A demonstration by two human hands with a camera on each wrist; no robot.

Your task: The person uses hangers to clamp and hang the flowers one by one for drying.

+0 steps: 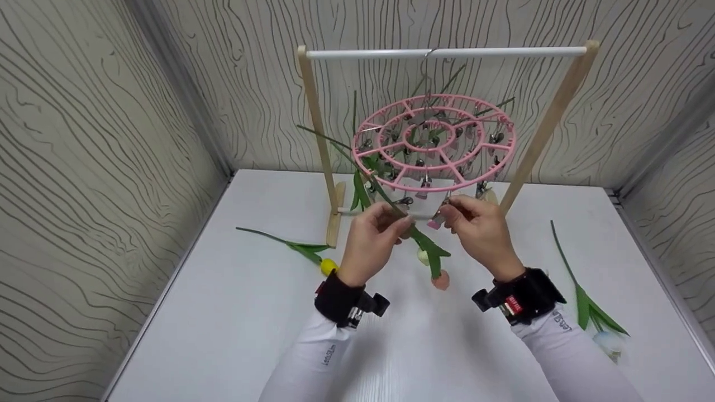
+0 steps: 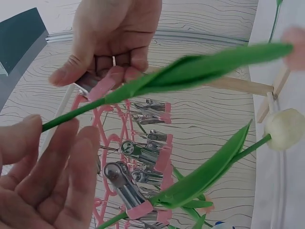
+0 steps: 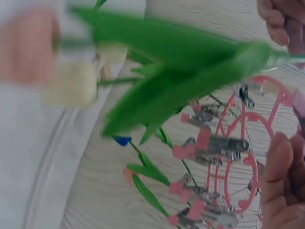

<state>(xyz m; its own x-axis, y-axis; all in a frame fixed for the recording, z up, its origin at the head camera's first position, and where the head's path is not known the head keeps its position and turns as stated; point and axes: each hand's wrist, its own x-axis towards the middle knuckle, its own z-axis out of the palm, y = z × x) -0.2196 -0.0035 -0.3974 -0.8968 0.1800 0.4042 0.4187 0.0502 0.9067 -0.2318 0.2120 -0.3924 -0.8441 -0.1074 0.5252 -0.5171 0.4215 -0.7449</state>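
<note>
My left hand (image 1: 371, 240) pinches the green stem of an artificial tulip (image 1: 427, 243), whose peach-pink head (image 1: 441, 280) points down toward the table. Between the thumb and fingers of my right hand (image 1: 483, 234) is a metal clip (image 1: 437, 221) with pink tips, at the near side of the pink round hanger (image 1: 514, 142). In the left wrist view, the held stem passes close beside this pink-tipped clip (image 2: 101, 88); whether it lies between the tips I cannot tell. A white tulip (image 2: 285, 129) hangs from another clip (image 2: 126, 188) just behind.
The hanger hooks onto a white rod (image 1: 475, 52) between wooden posts (image 1: 317, 111). Several clips and tulips hang from it, stems poking up through the rings. A yellow tulip (image 1: 328, 266) lies on the white table (image 1: 223, 335) at left, a pale blue one (image 1: 584, 307) at right.
</note>
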